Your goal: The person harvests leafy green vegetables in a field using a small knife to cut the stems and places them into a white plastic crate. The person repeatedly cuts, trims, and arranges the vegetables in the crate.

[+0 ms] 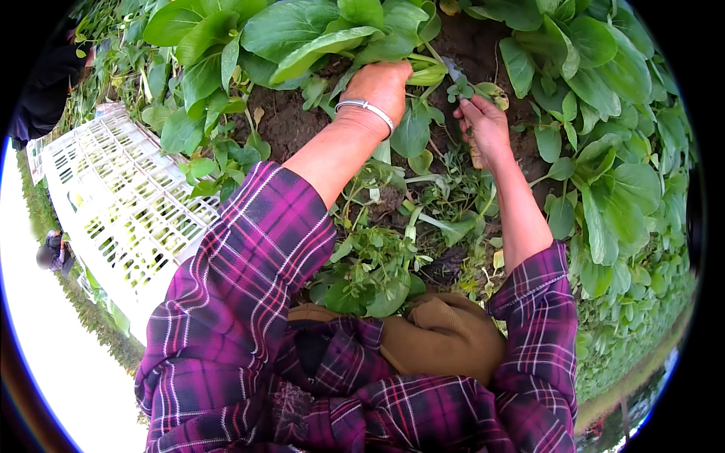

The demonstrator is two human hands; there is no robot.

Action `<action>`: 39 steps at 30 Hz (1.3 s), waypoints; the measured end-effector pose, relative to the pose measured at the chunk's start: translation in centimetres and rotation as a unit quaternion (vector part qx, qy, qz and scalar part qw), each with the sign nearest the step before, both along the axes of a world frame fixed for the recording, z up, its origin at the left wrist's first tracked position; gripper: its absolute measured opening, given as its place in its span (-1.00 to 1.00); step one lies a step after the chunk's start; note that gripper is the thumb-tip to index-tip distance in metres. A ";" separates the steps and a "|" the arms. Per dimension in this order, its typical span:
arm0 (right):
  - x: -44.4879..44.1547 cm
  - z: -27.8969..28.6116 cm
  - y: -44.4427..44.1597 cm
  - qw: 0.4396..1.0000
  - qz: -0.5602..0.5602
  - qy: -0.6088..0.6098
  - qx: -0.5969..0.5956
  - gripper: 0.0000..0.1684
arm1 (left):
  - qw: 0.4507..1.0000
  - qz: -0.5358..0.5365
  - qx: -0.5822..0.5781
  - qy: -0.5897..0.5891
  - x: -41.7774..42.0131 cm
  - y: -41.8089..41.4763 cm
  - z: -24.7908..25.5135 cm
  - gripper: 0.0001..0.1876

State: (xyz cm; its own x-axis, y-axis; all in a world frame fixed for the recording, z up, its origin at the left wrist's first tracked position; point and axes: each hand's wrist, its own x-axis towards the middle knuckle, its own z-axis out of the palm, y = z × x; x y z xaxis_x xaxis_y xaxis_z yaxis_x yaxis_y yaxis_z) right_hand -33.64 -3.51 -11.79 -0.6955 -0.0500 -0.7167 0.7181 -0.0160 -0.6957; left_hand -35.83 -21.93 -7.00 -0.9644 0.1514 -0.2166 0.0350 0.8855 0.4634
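My left hand [376,93], with a silver bangle at the wrist, is closed around the lower stalks of a leafy green plant that looks like bok choy [308,37]. Its broad leaves spread away to the left, and its pale green stalk base shows just right of my fist. My right hand [487,127] grips a knife [476,154] by its light wooden handle. The grey blade points up beside the stalk base, partly behind small weed leaves [461,89]; whether it touches the stalks I cannot tell. A yellowed leaf [494,93] lies by my right fingers.
A white slatted plastic crate [130,192] stands at left, with pale green produce showing through its slats. Leafy plants [614,192] grow densely on the right. Weeds and cut leaves [391,255] cover soil before my knees. Other people are at far left, one in dark clothing [42,85].
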 end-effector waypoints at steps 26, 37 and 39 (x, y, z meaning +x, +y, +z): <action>5.3 7.8 -0.2 0.977 -0.004 -0.015 -0.211 -0.61 | 0.987 -0.094 0.129 -0.016 6.8 -0.2 10.9 -0.13; 0.0 2.2 -1.6 0.991 0.024 0.129 0.032 -0.68 | 0.968 -0.146 0.036 -0.202 -0.4 2.5 7.3 -0.47; -1.0 1.1 -4.2 0.967 0.097 0.203 0.117 -0.71 | 0.969 -0.148 -0.039 -0.192 -2.6 1.8 7.6 -0.41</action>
State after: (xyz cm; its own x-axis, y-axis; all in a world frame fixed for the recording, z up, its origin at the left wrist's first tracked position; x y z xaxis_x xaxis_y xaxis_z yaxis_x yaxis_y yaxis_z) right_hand -34.64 -7.67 -10.69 -0.9161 -0.0781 -0.3933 0.3577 0.2836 -0.8897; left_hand -38.40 -20.14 0.64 -0.7278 0.3778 -0.5724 0.1309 0.8958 0.4248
